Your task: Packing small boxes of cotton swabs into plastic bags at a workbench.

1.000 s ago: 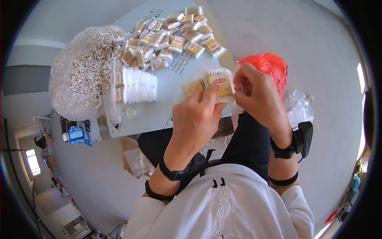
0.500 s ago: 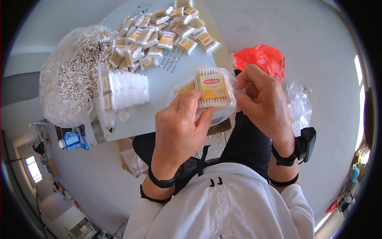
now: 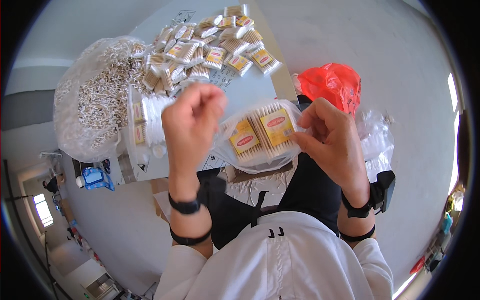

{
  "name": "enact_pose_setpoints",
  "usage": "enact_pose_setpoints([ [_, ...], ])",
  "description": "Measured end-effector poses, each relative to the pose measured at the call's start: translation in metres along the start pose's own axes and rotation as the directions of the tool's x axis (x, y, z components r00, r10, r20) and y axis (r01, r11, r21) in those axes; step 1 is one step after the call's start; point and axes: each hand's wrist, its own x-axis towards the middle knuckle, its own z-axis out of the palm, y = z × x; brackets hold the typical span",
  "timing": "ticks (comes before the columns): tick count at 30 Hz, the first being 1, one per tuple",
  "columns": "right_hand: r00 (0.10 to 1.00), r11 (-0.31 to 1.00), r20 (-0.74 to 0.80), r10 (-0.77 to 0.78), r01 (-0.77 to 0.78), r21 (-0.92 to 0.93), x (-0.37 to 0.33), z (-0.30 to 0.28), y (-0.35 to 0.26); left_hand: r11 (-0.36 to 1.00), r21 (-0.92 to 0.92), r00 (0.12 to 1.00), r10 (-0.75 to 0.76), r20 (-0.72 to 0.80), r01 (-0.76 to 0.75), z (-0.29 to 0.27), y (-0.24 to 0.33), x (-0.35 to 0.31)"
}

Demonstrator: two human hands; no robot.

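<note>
Fingers of both my hands pinch a clear bag of two swab packs.

My right hand grips the bag's right edge; my left hand, curled, pinches its left edge. It hangs just near of the table, where more packs lie.

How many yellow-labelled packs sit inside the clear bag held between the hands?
2: one pack on the left side, the other pack beside it, nearer the right hand. More may be hidden behind them.
</note>
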Motion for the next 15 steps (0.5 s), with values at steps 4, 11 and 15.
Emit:
enact_pose_setpoints([
  [4, 1.000, 0.998, 0.029, 0.008, -0.010, 0.054, 0.000, 0.001, -0.001, 0.983, 0.154, 0.981, -0.122, 0.150, 0.098, -0.007, -0.107, 0.073],
  [11, 0.996, 0.998, 0.079, -0.046, 0.042, 0.041, 0.006, -0.013, 0.004, 0.609, 0.555, 0.819, 0.343, 0.460, -0.567, 0.042, -0.173, 0.133],
  [15, 0.989, 0.993, 0.101, -0.112, 0.109, 0.037, 0.010, -0.014, 0.006, 0.581, 0.593, 0.824, 0.294, 0.484, -0.557, 0.052, -0.177, 0.141],
])
